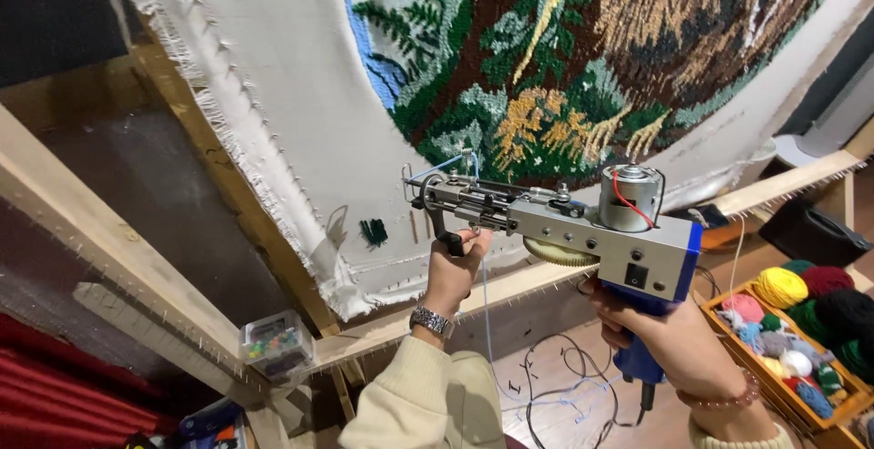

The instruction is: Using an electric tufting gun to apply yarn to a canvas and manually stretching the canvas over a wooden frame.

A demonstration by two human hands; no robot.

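The frayed edge of the white cloth (300, 167) is pinned on the wooden frame (182, 276), with bare cloth between this edge and the green and brown tufted picture (564, 57). A small clear box (276, 344) of coloured pins sits on the frame, and a wooden crate (783, 385) of yarn balls stands low at the right. The grey and blue tufting gun (564, 221) is held near the picture's lower border; the left hand (452, 271) is closed around its front handle and the right hand (660, 331) is closed around its blue grip.

Two hands (452, 271), one tufting gun (564, 221), one yarn tray (774, 394).
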